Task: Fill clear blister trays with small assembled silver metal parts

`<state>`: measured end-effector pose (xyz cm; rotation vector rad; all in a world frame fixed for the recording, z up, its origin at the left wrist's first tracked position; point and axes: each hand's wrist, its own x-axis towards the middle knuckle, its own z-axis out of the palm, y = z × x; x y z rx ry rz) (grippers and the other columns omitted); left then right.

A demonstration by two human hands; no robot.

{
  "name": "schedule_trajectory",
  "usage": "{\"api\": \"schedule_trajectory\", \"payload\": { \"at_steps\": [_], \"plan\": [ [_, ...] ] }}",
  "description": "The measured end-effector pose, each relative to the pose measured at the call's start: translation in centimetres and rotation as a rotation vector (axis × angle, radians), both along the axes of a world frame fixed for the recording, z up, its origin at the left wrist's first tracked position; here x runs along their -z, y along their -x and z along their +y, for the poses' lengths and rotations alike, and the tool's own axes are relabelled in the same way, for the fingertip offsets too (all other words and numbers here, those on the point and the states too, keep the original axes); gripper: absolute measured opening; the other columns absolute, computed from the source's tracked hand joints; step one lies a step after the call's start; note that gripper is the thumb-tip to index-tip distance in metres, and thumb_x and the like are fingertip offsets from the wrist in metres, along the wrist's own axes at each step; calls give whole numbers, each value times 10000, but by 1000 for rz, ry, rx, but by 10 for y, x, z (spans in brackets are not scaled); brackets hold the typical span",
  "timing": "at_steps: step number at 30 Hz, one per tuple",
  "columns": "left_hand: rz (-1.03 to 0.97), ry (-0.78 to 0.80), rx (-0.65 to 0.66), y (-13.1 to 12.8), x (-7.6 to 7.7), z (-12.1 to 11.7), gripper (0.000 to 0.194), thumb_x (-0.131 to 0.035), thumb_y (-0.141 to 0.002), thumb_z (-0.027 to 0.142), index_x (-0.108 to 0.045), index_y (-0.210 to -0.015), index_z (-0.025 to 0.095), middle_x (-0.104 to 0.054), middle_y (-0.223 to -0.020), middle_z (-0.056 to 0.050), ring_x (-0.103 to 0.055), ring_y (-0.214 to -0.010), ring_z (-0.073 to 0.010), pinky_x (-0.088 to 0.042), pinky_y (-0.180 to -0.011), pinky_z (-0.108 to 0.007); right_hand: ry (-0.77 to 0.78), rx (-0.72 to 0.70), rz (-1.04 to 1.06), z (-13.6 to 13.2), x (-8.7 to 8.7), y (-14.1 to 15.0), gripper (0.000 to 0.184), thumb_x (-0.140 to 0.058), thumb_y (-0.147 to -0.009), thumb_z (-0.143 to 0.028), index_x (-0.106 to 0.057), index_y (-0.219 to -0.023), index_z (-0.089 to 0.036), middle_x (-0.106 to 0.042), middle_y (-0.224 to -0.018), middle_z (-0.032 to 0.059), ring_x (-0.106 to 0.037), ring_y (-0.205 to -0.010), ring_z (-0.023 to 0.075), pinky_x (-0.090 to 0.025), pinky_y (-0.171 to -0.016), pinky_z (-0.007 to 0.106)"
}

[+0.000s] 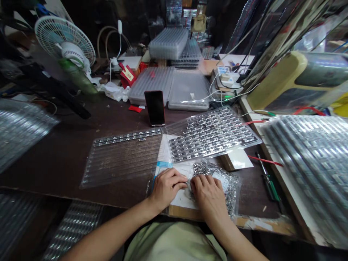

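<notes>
While my left hand [169, 186] bunches its fingers and my right hand [208, 192] curls over the bag of metal parts [231, 194], I cannot tell what either pinches, so steady wrists serve best, with the loaded tray [178, 127] just beyond.

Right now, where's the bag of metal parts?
In the head view, the bag lies right of centre, partly beneath the right hand, left of the screwdriver.
</notes>
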<state>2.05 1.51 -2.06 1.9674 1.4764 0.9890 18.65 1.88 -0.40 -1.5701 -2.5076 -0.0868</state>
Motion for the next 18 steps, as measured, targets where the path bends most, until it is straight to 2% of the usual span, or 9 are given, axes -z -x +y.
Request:
{"api": "schedule_trajectory", "payload": {
  "at_steps": [6,11,15,18],
  "plan": [
    [45,-14,0,1,0,-1,110,-718,-747,187,-732,-839,245,-670,-790,1,-608,-757,-140,-470,-702,-257,11,-2,122,0,8,-4,105,-558,-864,-196,-567,-759,-199,-572,-702,18,-471,-718,188,-265,-684,316],
    [59,-21,14,0,0,-1,92,-714,-750,188,-730,-824,241,-674,-794,-2,-611,-765,-148,-465,-707,-266,25,-47,219,-1,11,-6,140,-457,-921,-183,-594,-937,-209,-613,-824,32,-502,-786,183,-279,-711,309],
    [7,-2,16,-2,-1,-4,86,-710,-752,181,-733,-809,241,-678,-789,-3,-616,-766,-148,-473,-710,-262,13,-28,293,-1,11,-6,188,-408,-940,-196,-584,-873,-190,-607,-786,37,-509,-758,180,-296,-706,306],
    [-32,-18,-32,12,-10,10,93,-682,-779,199,-732,-843,245,-673,-795,-9,-616,-748,-141,-477,-690,-253,-23,-41,396,1,8,-5,201,-387,-947,-201,-586,-952,-176,-625,-815,46,-530,-774,177,-315,-710,299]
  ]
}}
